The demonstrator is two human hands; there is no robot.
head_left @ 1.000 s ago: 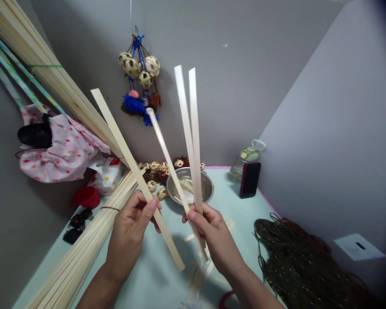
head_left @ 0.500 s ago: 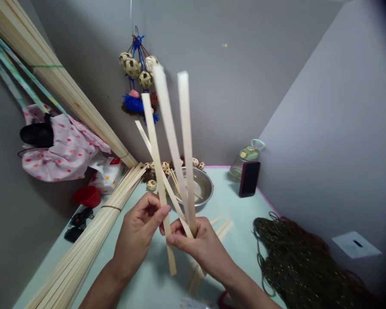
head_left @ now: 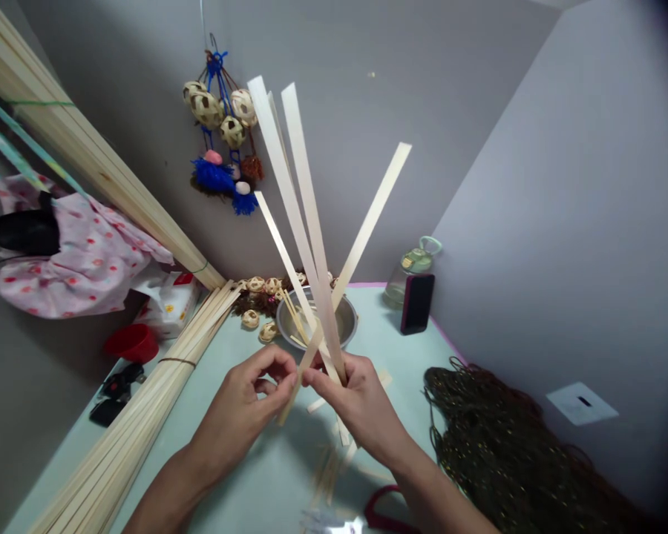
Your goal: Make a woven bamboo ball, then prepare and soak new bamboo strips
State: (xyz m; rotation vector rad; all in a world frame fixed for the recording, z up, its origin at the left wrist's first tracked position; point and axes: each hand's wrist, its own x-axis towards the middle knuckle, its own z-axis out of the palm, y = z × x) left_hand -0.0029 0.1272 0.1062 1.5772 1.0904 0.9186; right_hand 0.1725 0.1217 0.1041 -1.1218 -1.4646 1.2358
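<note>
My right hand [head_left: 359,404] is closed around the lower ends of several pale, flat bamboo strips [head_left: 302,159], which fan upward. One separate bamboo strip [head_left: 372,215] slants up to the right and crosses the others. Near its lower end, my left hand [head_left: 253,404] pinches it between thumb and fingertips, close to the right thumb. Beyond the hands stands a metal bowl [head_left: 352,326] with thin strips in it, partly hidden by the held strips. Loose strip pieces [head_left: 327,475] lie on the table below my hands.
A tied bundle of long strips [head_left: 145,415] lies along the left. Woven balls [head_left: 250,319] sit near the bowl; others [head_left: 205,110] hang on the wall. A phone [head_left: 417,304] leans by a bottle [head_left: 404,285]. Dark cord [head_left: 490,437] is heaped right; a red handle [head_left: 387,508] shows at front.
The strip in my left hand has swung from nearly upright to a rightward slant across the others. The view has shifted slightly to the right.
</note>
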